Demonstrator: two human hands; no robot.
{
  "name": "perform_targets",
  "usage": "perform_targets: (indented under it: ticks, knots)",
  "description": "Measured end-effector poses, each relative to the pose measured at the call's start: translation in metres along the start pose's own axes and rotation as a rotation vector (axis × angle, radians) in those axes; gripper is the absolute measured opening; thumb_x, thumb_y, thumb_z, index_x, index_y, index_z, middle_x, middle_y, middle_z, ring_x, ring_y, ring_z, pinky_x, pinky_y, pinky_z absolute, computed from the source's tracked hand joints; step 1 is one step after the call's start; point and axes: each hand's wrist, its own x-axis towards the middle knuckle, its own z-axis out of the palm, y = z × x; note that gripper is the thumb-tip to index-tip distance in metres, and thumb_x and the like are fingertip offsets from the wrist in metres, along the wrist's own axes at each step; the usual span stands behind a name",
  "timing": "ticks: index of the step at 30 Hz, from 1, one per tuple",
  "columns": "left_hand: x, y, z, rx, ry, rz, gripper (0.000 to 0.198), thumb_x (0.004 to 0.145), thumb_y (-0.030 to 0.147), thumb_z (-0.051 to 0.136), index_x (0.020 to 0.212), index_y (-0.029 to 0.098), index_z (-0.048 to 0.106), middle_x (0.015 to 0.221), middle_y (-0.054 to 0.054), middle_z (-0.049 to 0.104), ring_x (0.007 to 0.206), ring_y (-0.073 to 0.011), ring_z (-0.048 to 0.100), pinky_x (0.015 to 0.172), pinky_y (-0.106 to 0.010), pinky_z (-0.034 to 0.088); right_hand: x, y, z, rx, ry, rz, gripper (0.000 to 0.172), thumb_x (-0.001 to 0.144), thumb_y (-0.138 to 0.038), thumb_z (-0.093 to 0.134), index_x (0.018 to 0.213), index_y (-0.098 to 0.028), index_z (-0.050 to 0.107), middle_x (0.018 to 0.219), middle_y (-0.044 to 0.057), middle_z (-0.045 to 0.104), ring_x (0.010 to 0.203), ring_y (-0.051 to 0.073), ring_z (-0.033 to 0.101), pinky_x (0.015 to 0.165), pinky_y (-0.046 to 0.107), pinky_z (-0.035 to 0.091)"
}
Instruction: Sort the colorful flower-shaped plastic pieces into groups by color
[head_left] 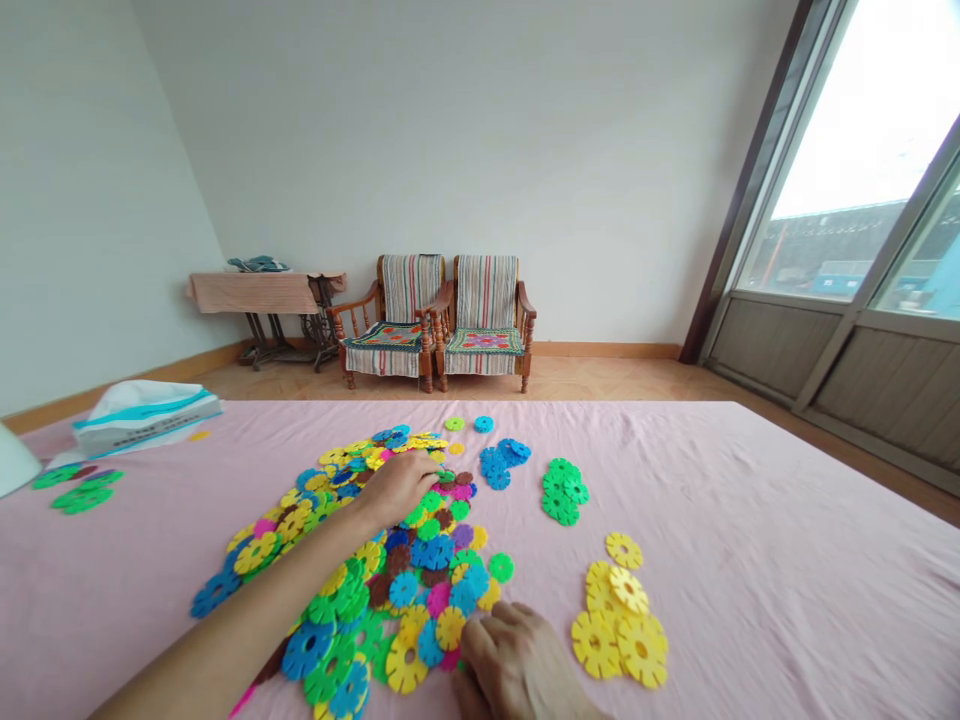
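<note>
So far, yellow plastic snowflake discs (619,620), green discs (562,490), blue discs (499,462) sit in sep. piles; big mixed heap (420,585) left; L hand (397,488), R hand (517,660) narrow on it, holding? can't tell.

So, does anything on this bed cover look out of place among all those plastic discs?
One yellow disc lies alone on the pink cloth, beside the white-and-blue bag. It looks stray because the other yellow discs at the right sit together in their own pile, far from it.

One left hand (397,488), one right hand (517,665), two chairs (484,340), one heap of discs (403,590), one yellow pile (619,625), two green piles (562,490), one blue pile (499,462)
</note>
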Motion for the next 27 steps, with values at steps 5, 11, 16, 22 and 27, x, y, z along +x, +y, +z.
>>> perform_targets:
  ticks: [5,11,16,22,27]
  knots:
    - [0.007,0.011,-0.001,-0.18,0.011,-0.085,0.016,0.08,0.025,0.052,0.079,0.018,0.066,0.071,-0.002,0.066,0.068,-0.0179,0.063,0.062,-0.025,0.043,0.009,0.0,-0.015,-0.029,-0.061,-0.047,0.016,0.066,-0.018,0.05,0.069,-0.023,0.035,0.054,-0.005,0.053,0.048,0.013,0.047,0.048,0.028,0.024]
    - [0.042,0.045,0.035,-0.418,-0.078,-0.089,0.008,0.073,0.021,0.055,0.071,0.015,0.06,0.058,0.001,0.062,0.056,-0.0138,0.06,0.052,-0.021,0.043,0.007,0.003,-0.012,-0.063,-0.096,-0.068,0.017,0.068,-0.02,0.052,0.071,-0.023,0.035,0.054,-0.005,0.054,0.047,0.013,0.049,0.047,0.028,0.024]
    - [0.075,0.079,0.07,-0.518,-0.151,-0.082,0.009,0.071,0.019,0.057,0.072,0.013,0.063,0.056,-0.001,0.063,0.053,-0.0146,0.062,0.048,-0.021,0.044,0.005,0.003,-0.008,-0.059,-0.103,-0.058,0.019,0.066,-0.021,0.054,0.071,-0.023,0.036,0.054,-0.005,0.054,0.047,0.013,0.049,0.046,0.027,0.025]
    - [0.086,0.076,0.074,-0.501,-0.086,-0.132,0.024,0.078,0.023,0.052,0.092,0.009,0.067,0.077,-0.008,0.07,0.057,-0.0155,0.066,0.05,-0.023,0.047,0.007,0.002,-0.011,-0.053,-0.094,-0.052,0.019,0.061,-0.019,0.055,0.069,-0.023,0.038,0.053,-0.005,0.054,0.046,0.013,0.048,0.046,0.027,0.025]
    - [0.055,0.039,0.029,-0.391,-0.078,-0.118,0.025,0.078,0.022,0.051,0.092,0.012,0.068,0.078,-0.005,0.071,0.067,-0.0167,0.067,0.061,-0.025,0.049,0.009,0.001,-0.014,-0.035,-0.078,-0.045,0.016,0.062,-0.018,0.054,0.068,-0.022,0.04,0.053,-0.005,0.054,0.047,0.013,0.048,0.046,0.028,0.026]
